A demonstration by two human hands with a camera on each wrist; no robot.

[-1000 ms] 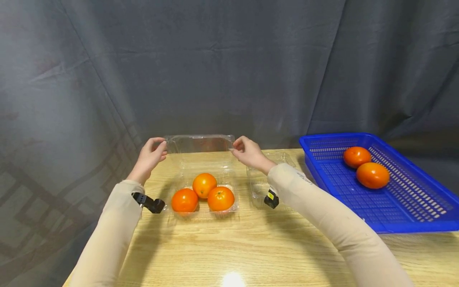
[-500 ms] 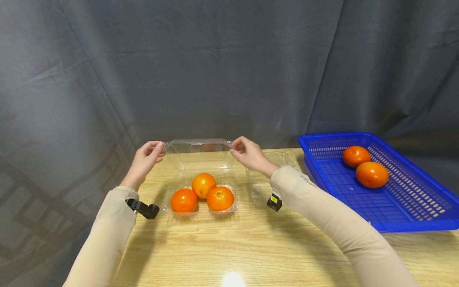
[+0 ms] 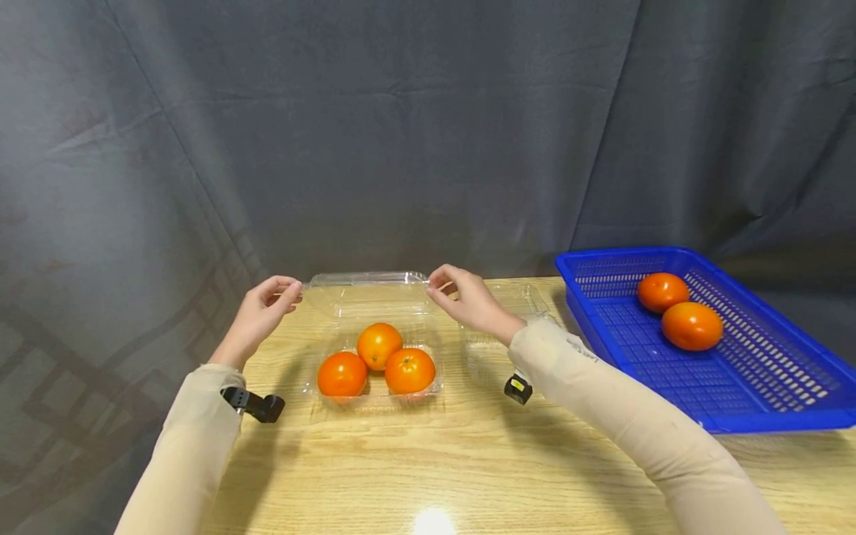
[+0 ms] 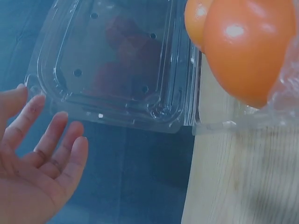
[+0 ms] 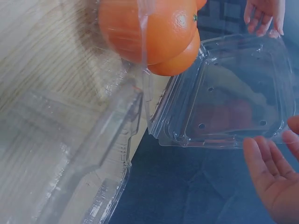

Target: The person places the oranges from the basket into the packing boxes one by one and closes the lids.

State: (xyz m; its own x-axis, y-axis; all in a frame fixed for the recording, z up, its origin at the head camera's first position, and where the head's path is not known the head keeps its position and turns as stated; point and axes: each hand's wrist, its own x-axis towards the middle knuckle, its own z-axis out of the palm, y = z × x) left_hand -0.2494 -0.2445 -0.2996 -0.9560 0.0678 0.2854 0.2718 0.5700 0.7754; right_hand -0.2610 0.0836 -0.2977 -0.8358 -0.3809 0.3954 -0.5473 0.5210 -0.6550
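Observation:
A clear plastic clamshell box (image 3: 374, 405) stands on the table with three round orange fruits in its base: a left fruit (image 3: 342, 374), a back fruit (image 3: 379, 346) and a right fruit (image 3: 410, 371). Its hinged lid (image 3: 368, 279) is raised and leans over toward the fruits. My left hand (image 3: 257, 316) pinches the lid's left front corner between thumb and index finger; in the left wrist view the other fingers (image 4: 70, 154) fan out below. At the opposite corner, my right hand (image 3: 471, 301) pinches the lid's edge in the same way.
A second clear plastic box (image 3: 483, 345) sits just right of the first, partly behind my right forearm. Farther right is a blue basket (image 3: 628, 364) holding two more orange fruits (image 3: 692, 325). A grey curtain (image 3: 414, 134) hangs behind the wooden table (image 3: 374, 475).
Both hands have come down and slightly nearer with the lid, tipping its front edge lower toward the fruits. The left hand has also shifted left. The fruits and basket stay put.

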